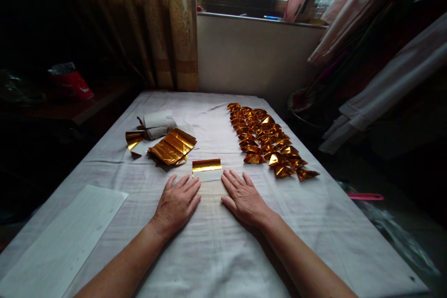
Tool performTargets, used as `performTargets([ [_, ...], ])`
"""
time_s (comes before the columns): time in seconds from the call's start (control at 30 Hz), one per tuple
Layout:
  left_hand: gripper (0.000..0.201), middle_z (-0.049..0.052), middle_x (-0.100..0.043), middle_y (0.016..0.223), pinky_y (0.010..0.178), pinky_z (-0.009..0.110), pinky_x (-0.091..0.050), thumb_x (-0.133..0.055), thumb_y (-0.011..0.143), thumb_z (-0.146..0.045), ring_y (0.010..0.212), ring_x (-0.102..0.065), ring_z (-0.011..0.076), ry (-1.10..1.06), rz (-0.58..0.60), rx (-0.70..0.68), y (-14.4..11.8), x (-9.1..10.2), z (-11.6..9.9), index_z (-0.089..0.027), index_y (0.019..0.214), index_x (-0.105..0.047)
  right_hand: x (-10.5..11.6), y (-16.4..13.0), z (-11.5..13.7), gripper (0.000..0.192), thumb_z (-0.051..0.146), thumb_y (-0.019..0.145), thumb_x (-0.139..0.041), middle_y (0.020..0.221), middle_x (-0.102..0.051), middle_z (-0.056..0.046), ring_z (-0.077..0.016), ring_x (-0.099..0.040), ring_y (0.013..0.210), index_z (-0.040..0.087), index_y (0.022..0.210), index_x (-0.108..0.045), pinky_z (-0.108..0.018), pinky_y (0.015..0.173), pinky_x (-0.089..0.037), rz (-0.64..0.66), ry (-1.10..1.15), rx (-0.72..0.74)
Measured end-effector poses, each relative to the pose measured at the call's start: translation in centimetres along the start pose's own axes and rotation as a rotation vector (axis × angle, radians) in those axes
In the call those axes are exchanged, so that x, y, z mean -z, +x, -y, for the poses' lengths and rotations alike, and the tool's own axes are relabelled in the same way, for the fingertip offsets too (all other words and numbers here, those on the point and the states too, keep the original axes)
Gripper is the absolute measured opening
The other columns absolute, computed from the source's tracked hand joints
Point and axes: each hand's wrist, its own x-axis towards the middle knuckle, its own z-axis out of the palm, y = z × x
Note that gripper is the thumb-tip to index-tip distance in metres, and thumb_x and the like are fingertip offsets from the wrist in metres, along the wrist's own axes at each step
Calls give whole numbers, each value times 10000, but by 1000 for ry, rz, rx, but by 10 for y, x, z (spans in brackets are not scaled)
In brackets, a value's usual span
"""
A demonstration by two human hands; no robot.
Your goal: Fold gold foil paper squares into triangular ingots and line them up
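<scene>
Our left hand (179,201) and right hand (244,197) lie flat, fingers extended, gripping nothing, at the near corners of the gold sheet (206,166) on the desk (209,256); we'd best press evenly, keeping its edges square.

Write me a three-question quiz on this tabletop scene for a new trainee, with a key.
1. Multiple choice: where do the folded gold pieces lie?
a) on the windowsill
b) to the right, on the white cloth
c) on the floor
2. True or false: both hands are clenched into fists.
3. Fill in the blank: the stack of gold sheets lies nearer the ____ hand.

Key:
1. b
2. False: the left hand and the right hand lie palm down with fingers stretched out, near a small sheet with a gold band.
3. left
</scene>
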Motion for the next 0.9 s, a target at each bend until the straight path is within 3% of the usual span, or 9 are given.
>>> performTargets([
  [0.23, 310, 83, -705, 1228, 1080, 567, -318, -469, 962, -311, 1197, -601, 305, 12, -26, 30, -2, -2, 8, -219, 1186, -664, 1, 2, 3, 492, 344, 956, -494, 1506, -449, -134, -291, -389, 1407, 184, 1420, -487, -577, 1146, -258, -95, 60, -47],
  [0.43, 437, 136, -620, 1350, 1068, 520, -383, -557, 913, -377, 1263, -554, 313, 18, -116, 164, 1, -17, 24, -192, 1310, -575, -11, 14, -4, 617, 283, 848, -582, 1439, -520, -175, -289, -489, 1324, 143, 1433, -449, -501, 1101, -363, -287, 215, -142],
  [0.63, 303, 95, -619, 1357, 1071, 515, -391, -643, 857, -339, 1276, -542, 295, -47, -97, 250, 10, -18, 25, -253, 1146, -674, -14, 22, -5, 607, 275, 764, -671, 1432, -532, -150, -302, -488, 1324, 194, 1353, -547, -488, 1072, -388, -301, 250, -224],
  [0.9, 184, 60, -732, 1157, 1044, 528, -409, -562, 911, -271, 1178, -616, 276, -155, -141, 129, 17, -15, 25, -266, 974, -735, -14, 21, -4, 458, 203, 762, -682, 1379, -586, -116, -289, -538, 1270, 246, 1217, -655, -486, 1037, -417, -365, 292, -178],
])
